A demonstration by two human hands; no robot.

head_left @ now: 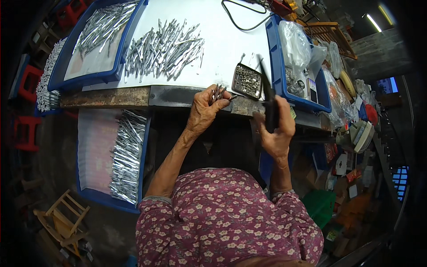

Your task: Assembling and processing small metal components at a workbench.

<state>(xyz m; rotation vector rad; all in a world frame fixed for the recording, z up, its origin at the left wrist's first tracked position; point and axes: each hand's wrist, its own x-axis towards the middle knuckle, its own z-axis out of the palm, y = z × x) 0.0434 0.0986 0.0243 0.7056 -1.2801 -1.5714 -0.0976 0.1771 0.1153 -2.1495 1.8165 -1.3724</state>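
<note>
My left hand (205, 109) is closed round several thin metal strips (218, 94) at the table's front edge, their ends poking out past the thumb. In my right hand (279, 129) is a long black tool (271, 107) with a narrow end pointing up and away; motion smears it and its kind is unclear. Just beyond that tool lies a small dark tray (247, 80) filled with tiny metal parts. A loose heap of shiny metal strips (164, 51) covers the white tabletop (218, 49) ahead and left of my left hand.
Blue bins with metal strips stand at the far left (119, 66) and below the table edge (144, 178). A blue bin (289, 95) with plastic bags is at the right. A black cable (231, 20) curves at the back. Red stools (27, 133) and a wooden stool (64, 222) stand left.
</note>
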